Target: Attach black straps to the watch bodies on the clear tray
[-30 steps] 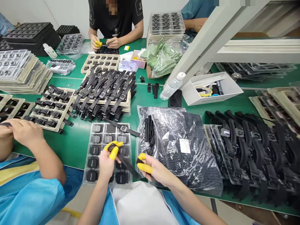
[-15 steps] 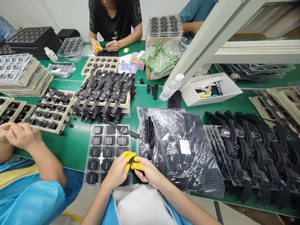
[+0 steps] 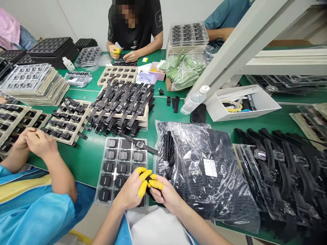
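Both my hands meet above the front edge of the table, with yellow finger cots on several fingertips. Between them is a black watch strap (image 3: pixel 149 189), largely hidden by the fingers; whether a watch body is attached I cannot tell. My left hand (image 3: pixel 130 190) pinches it from the left, and my right hand (image 3: pixel 167 194) is closed around its right side. Under and left of them lies a clear tray (image 3: pixel 114 174) of square black watch heads. A watch with its strap (image 3: pixel 140 144) rests across the tray's top right corner.
A large plastic bag of black straps (image 3: pixel 201 194) lies to the right, beside trays of strapped watches (image 3: pixel 278 170). Stacked watches (image 3: pixel 122 105), a water bottle (image 3: pixel 195 100) and a white box (image 3: pixel 242 109) stand beyond. Co-workers sit at left and opposite; a slanted post (image 3: pixel 224 58) rises at right.
The view has shifted slightly, so the table's things sit further right. My left fingers have changed their grip and overlap the black strap more. The co-worker opposite has moved their hands a little apart.
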`<state>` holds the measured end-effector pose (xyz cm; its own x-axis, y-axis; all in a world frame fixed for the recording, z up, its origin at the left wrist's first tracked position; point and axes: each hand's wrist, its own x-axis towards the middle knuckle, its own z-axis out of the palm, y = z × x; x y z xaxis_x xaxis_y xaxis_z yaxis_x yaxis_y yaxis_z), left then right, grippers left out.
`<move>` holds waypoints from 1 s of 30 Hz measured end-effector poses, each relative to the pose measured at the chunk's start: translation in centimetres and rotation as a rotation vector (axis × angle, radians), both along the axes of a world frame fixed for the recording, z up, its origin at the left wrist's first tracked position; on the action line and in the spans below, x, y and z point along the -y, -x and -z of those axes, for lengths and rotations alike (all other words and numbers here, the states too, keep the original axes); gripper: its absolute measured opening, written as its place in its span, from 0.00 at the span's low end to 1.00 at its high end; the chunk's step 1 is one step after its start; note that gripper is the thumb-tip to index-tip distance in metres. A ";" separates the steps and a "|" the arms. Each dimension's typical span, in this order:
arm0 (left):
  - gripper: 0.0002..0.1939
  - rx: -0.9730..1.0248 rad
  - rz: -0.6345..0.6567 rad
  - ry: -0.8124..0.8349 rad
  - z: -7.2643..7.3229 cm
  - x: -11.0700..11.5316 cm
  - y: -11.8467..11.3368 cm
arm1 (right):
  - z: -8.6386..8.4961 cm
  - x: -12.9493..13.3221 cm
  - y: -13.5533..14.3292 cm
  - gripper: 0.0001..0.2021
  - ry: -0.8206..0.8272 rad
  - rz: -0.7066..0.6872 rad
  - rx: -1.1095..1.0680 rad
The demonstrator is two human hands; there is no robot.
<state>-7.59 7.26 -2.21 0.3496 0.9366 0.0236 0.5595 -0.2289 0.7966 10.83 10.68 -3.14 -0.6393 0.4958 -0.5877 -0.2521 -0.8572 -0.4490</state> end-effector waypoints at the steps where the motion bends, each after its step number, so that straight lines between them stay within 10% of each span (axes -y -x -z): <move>1: 0.27 -0.046 0.014 -0.021 -0.2 -0.1 0.0 | 0.0 0.0 0.0 0.20 0.007 -0.008 0.009; 22: 0.26 -0.141 0.054 -0.033 0.0 0.3 0.6 | 0.4 0.5 0.5 0.19 -0.099 -0.076 0.029; 30: 0.27 -0.139 -0.050 -0.022 -1.7 -0.2 4.8 | -0.6 -1.7 -1.5 0.12 -1.010 -0.357 0.499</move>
<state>-12.37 7.51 -0.48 0.3043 0.9526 -0.0009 0.6753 -0.2151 0.7055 12.36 12.40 -2.53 -0.6469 0.7184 -0.2558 0.3250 -0.0437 -0.9447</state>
